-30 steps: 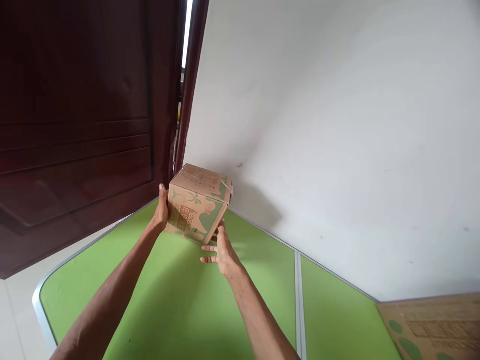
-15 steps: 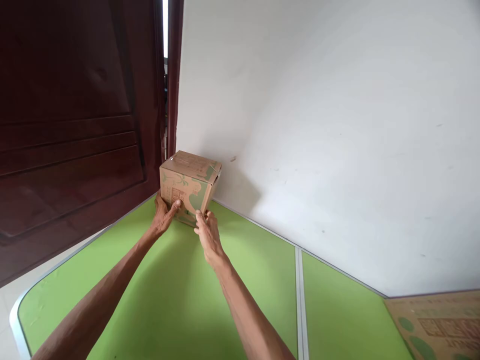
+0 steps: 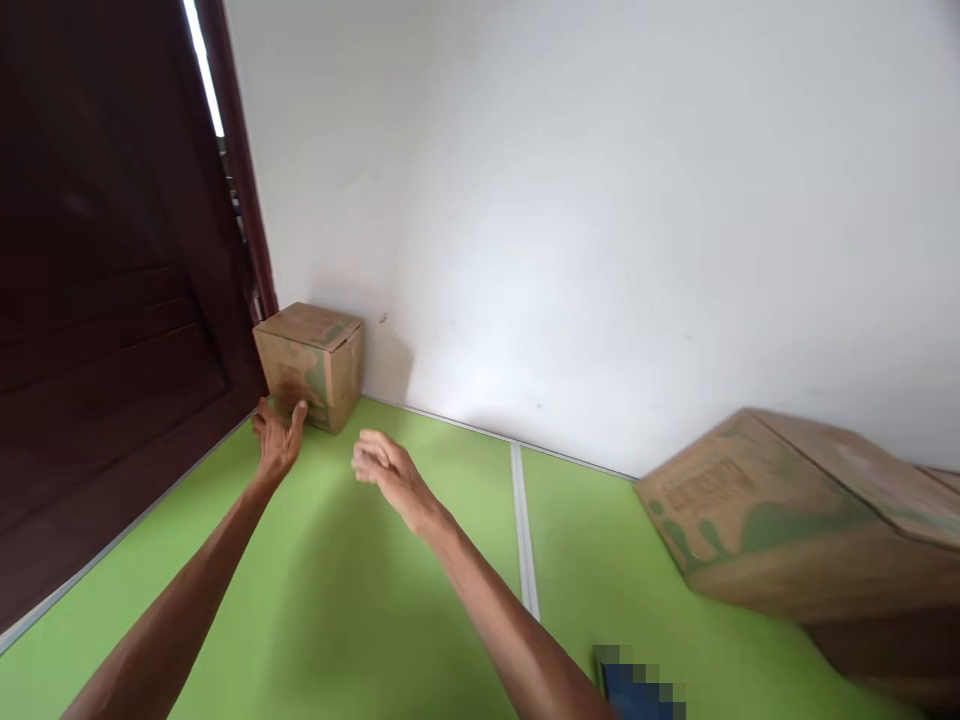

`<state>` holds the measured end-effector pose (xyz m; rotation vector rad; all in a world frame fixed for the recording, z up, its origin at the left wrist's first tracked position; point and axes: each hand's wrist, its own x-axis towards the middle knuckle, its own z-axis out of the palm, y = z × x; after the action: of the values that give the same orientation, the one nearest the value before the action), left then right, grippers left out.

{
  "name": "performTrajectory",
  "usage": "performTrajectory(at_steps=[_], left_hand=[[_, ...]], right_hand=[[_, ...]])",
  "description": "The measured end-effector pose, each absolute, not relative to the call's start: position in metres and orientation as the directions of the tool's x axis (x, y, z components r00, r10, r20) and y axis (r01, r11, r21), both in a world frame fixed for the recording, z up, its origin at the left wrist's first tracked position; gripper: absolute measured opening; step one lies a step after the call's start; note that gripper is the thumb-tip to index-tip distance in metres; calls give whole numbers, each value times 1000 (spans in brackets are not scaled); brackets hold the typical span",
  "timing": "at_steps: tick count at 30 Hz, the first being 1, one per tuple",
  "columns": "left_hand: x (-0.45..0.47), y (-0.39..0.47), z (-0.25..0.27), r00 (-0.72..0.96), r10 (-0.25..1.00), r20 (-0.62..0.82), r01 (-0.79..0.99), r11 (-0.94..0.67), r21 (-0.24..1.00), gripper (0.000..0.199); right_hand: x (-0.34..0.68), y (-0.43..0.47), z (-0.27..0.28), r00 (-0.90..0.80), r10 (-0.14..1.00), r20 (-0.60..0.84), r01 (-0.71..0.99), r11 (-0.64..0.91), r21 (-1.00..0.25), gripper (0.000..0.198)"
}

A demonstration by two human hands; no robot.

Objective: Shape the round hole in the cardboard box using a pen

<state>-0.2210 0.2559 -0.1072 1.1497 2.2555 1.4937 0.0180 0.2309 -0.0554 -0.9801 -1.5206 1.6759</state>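
placing looks done: small carton (image 3: 309, 363) is sitting in the table's (image 3: 360, 600) far corner against the wall. left hand (image 3: 277, 437) is resting open just beside it, right hand (image 3: 384, 466) hanging loosely curled, holding nothing.

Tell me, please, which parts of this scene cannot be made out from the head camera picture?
- Small box: printing blurred, unreadable; whether the left hand touches it is unclear.
- Large box: cut off by the right edge.
- Dark blue object: pixelated, cut by the bottom edge.
- Right hand: palm turned away.
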Motion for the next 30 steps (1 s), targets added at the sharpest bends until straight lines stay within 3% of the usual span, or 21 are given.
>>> performTrajectory(at_steps=[2, 4, 6, 8, 10, 14, 16, 18, 22, 25, 30], left_hand=[[-184, 233, -102, -603, 747, 281, 546, 130, 828, 102], [-135, 214, -97, -457, 827, 327, 596, 12, 803, 110], [-76, 198, -90, -267, 897, 353, 603, -130, 787, 105], [-10, 185, -82, -66, 930, 363, 563, -266, 783, 99], [57, 171, -73, 125, 921, 370, 492, -381, 783, 94], [182, 133, -57, 471, 810, 349, 326, -527, 785, 88], [234, 113, -50, 618, 727, 300, 258, -548, 796, 88], [279, 96, -44, 726, 647, 234, 212, -534, 818, 94], [343, 74, -38, 839, 537, 85, 190, -436, 880, 116], [370, 67, -40, 872, 490, 7, 193, -357, 914, 126], [387, 71, -52, 880, 473, -36, 175, -254, 951, 129]], right_hand=[[75, 186, -46, -499, 863, -78, 21, -77, -997, 52], [138, 138, -39, -424, 903, -72, 45, -58, -997, 48], [205, 89, -37, -221, 974, -57, 78, -41, -996, 49], [273, 40, -36, 104, 994, -24, 138, -38, -990, 53], [337, -11, -36, 444, 896, 31, 204, -67, -977, 58], [438, -106, -39, 876, 453, 165, 258, -152, -954, 62], [477, -135, -42, 950, 222, 221, 253, -129, -959, 58], [514, -145, -47, 971, 75, 227, 231, -56, -971, 55], [587, -114, -57, 995, -21, 96, 97, 57, -994, 60], [621, -82, -64, 1000, 6, 25, 24, 104, -994, 63], [619, -76, -78, 976, 216, 34, 9, 115, -993, 91]])
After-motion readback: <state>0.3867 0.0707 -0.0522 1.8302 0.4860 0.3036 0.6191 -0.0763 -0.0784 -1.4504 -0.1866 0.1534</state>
